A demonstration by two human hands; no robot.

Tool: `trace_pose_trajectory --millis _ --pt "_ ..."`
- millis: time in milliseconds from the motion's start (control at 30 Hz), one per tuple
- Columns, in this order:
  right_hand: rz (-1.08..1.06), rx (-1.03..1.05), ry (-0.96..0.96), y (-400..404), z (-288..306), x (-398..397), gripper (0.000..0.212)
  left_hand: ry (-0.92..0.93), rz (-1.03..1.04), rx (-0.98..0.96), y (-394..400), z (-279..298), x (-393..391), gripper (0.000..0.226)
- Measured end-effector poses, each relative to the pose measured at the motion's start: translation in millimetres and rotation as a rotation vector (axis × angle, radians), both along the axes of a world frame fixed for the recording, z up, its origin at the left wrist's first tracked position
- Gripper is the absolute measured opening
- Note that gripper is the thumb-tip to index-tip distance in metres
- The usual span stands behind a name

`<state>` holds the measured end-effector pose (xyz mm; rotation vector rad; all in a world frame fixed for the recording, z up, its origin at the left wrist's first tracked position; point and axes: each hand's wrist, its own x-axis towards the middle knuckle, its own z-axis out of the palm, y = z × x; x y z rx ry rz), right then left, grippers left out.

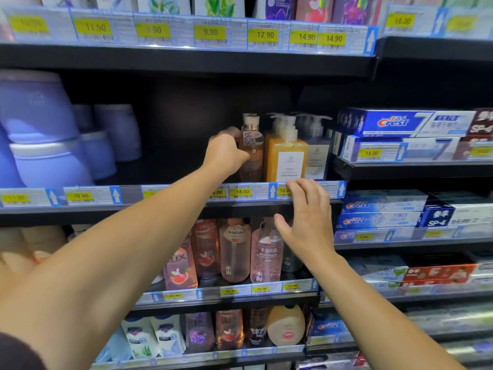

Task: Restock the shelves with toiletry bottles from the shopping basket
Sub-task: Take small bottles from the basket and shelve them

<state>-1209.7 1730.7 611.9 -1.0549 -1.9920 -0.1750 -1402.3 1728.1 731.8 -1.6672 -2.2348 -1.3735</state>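
Left hand [226, 153]: fingers curled around the left side of a peach-tinted clear bottle [250, 153], thumb across its near face. The grip is closed on the bottle, which stands upright on the middle shelf [170, 209], its base behind the price rail. The bottle is slim and rounded, with a pale cap, a metallic collar and a small printed tag at the neck.

Right hand [306, 217]: fingers spread and slightly bent, thumb apart, palm facing the shelving. It holds nothing. The fingertips lie over the price rail [248, 192] at the shelf front, just below the orange pump bottle [286, 158]; contact with the rail cannot be confirmed.

The orange pump bottle stands just right of the held bottle, square-shouldered, translucent, with a white pump head and a white rectangular label. A grey pump bottle [317, 156] of like shape stands to its right, with more pump heads behind. The left of the same shelf is largely bare and dark up to the lilac tubs [40, 129], smooth, rounded and stacked.

The price rail is clear plastic carrying yellow tags and blue arrows. The shelf below holds pink translucent bottles [234, 249], tall and round-shouldered. At right, glossy toothpaste cartons [400, 124] lie flat in stacks.

The shopping basket is not in view.
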Motion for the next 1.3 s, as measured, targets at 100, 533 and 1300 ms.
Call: trace_pose_trajectory --millis 100,533,1300 --pt "0.002 -0.002 0.005 0 0 0 0.069 0.013 0.000 -0.002 4 1 1 0.046" --pt "0.027 -0.042 -0.030 -21 2 -3 0.070 0.136 -0.019 -0.099 -32 4 -6 0.063" --pt "0.537 -0.388 -0.513 -208 -176 -177 0.073 0.369 -0.010 -0.353 -348 -262 -139 0.061"
